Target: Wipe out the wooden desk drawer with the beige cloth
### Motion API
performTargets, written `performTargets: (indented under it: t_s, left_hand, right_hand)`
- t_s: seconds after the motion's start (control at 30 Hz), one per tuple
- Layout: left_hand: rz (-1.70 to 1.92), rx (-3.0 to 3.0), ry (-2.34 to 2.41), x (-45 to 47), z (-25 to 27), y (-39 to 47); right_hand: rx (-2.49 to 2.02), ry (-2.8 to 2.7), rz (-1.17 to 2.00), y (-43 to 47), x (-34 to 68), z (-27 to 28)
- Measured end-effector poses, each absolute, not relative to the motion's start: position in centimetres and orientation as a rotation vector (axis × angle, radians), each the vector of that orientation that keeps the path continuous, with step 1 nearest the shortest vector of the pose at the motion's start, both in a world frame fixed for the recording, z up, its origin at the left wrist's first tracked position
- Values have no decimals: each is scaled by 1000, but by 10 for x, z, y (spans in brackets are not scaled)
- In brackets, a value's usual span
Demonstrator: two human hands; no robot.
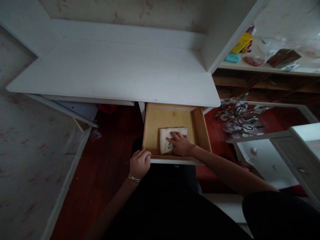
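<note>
Folded cloth under right hand

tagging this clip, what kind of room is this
Probably a bedroom or home study: a white desk with a pulled-out wooden drawer, floral wallpaper, and a cluttered shelf.

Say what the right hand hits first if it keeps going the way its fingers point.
The right hand lies flat on the folded cloth in the open drawer, fingers aimed up-left. Sliding on, it would cross the cloth and bare drawer floor, then probably meet the drawer's back wall under the desk edge; depth is unclear.
</note>
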State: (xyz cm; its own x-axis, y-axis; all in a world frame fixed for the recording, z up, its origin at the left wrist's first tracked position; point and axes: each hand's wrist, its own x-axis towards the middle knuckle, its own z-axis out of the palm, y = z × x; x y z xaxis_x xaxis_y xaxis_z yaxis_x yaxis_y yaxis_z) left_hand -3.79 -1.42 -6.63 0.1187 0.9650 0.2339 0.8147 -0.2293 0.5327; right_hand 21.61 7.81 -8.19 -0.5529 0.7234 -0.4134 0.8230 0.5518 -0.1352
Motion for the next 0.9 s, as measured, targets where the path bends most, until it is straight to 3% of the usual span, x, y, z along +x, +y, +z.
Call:
performTargets:
  t_s: [0.27, 0.57, 0.9]
  left_hand:
    - [754, 2171, 1780, -38, -70, -15]
    - [659, 2231, 1757, -40, -65, -14]
    - [682, 2188, 1729, -40, -64, -12]
  right_hand:
    - [1328, 2445, -471, 91, 137, -91]
    - [1540, 2208, -461, 171, 102, -98]
    - [1609, 2143, -487, 204, 170, -107]
